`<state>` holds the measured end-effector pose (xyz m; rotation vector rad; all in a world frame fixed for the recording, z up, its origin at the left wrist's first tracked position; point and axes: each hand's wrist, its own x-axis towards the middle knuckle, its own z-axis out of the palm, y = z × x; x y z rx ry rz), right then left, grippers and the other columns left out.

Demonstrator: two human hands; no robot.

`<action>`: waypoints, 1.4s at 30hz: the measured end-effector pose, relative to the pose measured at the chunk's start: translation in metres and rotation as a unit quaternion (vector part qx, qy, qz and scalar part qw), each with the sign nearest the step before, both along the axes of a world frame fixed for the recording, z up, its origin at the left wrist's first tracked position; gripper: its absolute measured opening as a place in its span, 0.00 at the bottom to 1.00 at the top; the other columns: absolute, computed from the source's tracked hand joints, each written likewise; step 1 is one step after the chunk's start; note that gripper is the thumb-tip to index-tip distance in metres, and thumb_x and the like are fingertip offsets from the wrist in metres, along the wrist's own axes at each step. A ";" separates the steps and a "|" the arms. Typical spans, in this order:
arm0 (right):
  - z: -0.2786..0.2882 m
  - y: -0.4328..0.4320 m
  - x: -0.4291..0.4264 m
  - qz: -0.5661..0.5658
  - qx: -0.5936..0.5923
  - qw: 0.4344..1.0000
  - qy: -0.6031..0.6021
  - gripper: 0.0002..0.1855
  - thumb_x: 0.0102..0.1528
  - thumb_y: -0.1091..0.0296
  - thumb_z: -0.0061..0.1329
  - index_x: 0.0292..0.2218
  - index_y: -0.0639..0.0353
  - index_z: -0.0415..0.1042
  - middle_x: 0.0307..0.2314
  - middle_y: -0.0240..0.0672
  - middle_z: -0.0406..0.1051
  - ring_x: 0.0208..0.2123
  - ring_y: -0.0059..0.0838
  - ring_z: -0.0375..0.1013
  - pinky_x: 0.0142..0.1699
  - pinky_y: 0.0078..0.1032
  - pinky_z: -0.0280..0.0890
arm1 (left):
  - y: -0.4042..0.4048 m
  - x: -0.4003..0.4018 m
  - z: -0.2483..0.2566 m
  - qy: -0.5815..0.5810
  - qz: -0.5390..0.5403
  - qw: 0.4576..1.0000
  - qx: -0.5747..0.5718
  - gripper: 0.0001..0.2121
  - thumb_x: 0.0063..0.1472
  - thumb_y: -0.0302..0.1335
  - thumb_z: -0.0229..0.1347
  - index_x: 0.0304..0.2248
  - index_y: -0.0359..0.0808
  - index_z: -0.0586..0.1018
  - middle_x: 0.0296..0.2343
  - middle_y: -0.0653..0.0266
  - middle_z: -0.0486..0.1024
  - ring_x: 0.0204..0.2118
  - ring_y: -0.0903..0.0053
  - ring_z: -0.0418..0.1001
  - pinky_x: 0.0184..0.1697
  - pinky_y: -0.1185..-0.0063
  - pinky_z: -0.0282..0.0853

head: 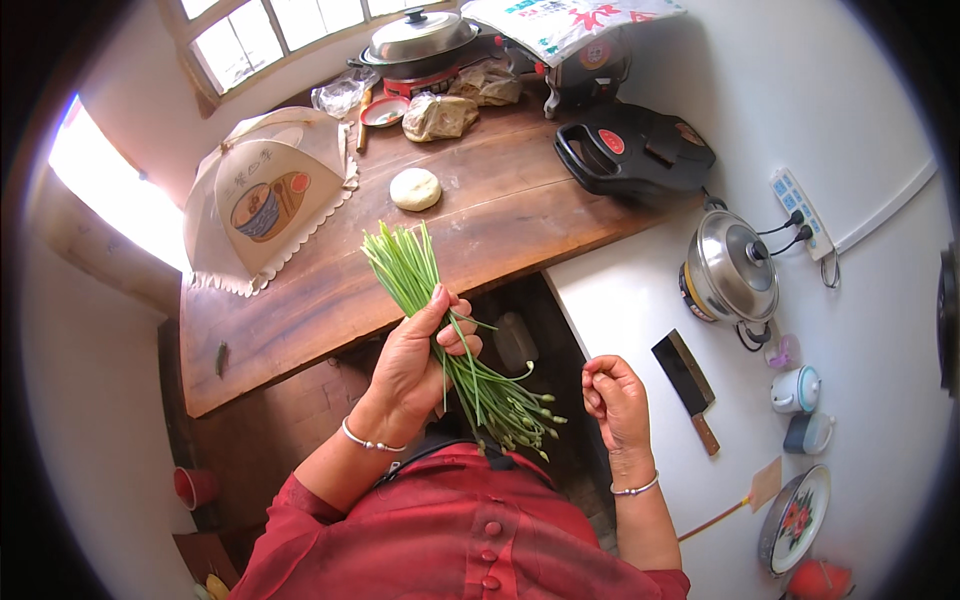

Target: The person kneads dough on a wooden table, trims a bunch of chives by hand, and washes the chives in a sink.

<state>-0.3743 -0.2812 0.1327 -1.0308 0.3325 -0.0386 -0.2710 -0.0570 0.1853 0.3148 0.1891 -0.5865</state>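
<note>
My left hand (426, 346) grips a bunch of flowering chives (405, 262) around the middle of the green stems. Their even ends point up towards the wooden table (300, 315), while the budded tips hang down before my red shirt. A few stems stick out loosely past my fingers. To the right, apart from the bunch, my right hand (616, 401) is raised with its fingers curled in; no object shows in it. A cleaver (684, 375) with a wooden handle lies on the white counter (600, 300) to the right of that hand. Beyond the chives, a round of dough (415, 189) sits on the table.
A mesh food cover (262, 195) stands on the table's left. Farther back are a lidded pan (420, 41), a bagged lump (440, 118) and a black electric griddle (634, 150). A lidded pot (735, 262), fly swatter (765, 484) and enamel tray (799, 517) line the right.
</note>
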 end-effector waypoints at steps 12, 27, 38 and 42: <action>0.021 0.030 0.009 0.235 -0.277 0.927 -0.093 0.10 0.49 0.75 0.51 0.36 0.60 0.72 0.24 0.26 0.60 0.26 0.15 0.60 0.33 0.13 0.57 | 0.010 -0.004 0.002 0.020 -0.025 0.999 -0.040 0.07 0.62 0.30 0.46 0.30 0.34 0.68 0.24 0.67 0.63 0.19 0.87 0.56 0.22 0.87 0.55; -0.004 0.034 0.008 0.148 -0.202 0.967 -0.053 0.04 0.52 0.71 0.45 0.28 0.62 0.67 0.21 0.25 0.64 0.24 0.14 0.62 0.28 0.13 0.59 | 0.021 -0.010 0.012 -0.013 -0.033 0.999 0.036 0.09 0.64 0.31 0.43 0.30 0.33 0.68 0.22 0.70 0.59 0.18 0.89 0.54 0.21 0.88 0.54; 0.006 0.037 -0.005 0.181 -0.033 0.983 -0.010 0.11 0.54 0.74 0.42 0.41 0.61 0.66 0.25 0.26 0.64 0.20 0.11 0.57 0.23 0.07 0.53 | 0.037 -0.005 0.028 -0.021 0.015 0.999 -0.038 0.10 0.64 0.31 0.42 0.31 0.32 0.67 0.23 0.70 0.57 0.18 0.89 0.54 0.21 0.87 0.54; 0.017 0.048 -0.007 0.234 -0.013 0.972 0.009 0.10 0.54 0.73 0.44 0.40 0.61 0.67 0.25 0.22 0.64 0.22 0.09 0.57 0.26 0.08 0.54 | 0.037 -0.005 0.029 -0.022 0.017 0.999 -0.046 0.10 0.65 0.31 0.41 0.31 0.32 0.67 0.23 0.69 0.57 0.18 0.89 0.55 0.21 0.87 0.55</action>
